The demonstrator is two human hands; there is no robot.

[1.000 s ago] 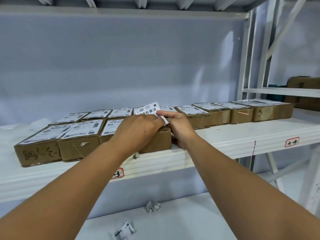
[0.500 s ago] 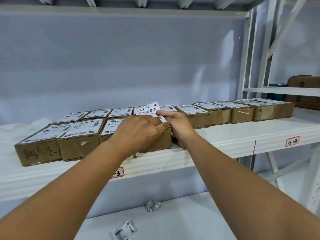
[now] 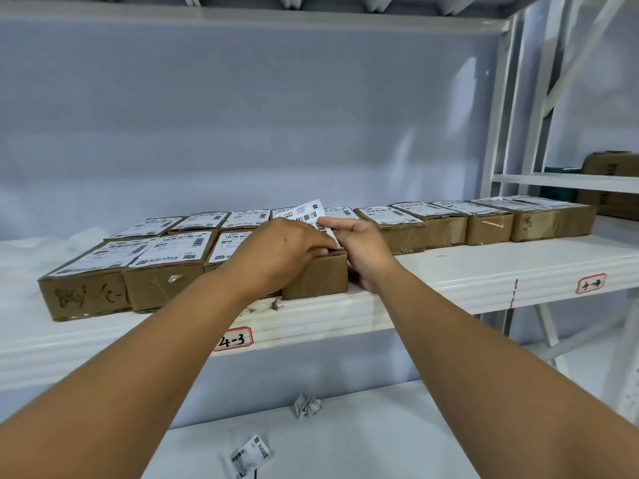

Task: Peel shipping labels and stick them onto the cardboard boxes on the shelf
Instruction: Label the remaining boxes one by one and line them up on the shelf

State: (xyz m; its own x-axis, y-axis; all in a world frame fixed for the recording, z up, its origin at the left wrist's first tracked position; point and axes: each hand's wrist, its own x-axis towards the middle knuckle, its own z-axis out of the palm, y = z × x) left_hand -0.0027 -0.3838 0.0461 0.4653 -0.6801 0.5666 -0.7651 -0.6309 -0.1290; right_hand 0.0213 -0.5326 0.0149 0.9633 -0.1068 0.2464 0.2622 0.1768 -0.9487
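A white shipping label (image 3: 308,213) with barcodes stands tilted above a plain brown cardboard box (image 3: 320,276) at the front of the white shelf (image 3: 449,271). My left hand (image 3: 280,254) lies over the box top, its fingertips pressing the label's lower edge against the box. My right hand (image 3: 359,248) is at the box's right side and pinches the label's right edge between thumb and forefinger. The box's top is mostly hidden by both hands. Labelled boxes (image 3: 166,271) stand to its left and behind it.
A row of labelled boxes (image 3: 449,223) runs to the right along the shelf's back. Crumpled backing paper (image 3: 307,406) and a loose label scrap (image 3: 250,456) lie on the lower shelf. Shelf tags read 4-3 (image 3: 233,340). White uprights (image 3: 501,133) stand at the right.
The label's lower end has come down closer to the box top. My left fingers have slid a little to the right over it. My right hand has barely moved.
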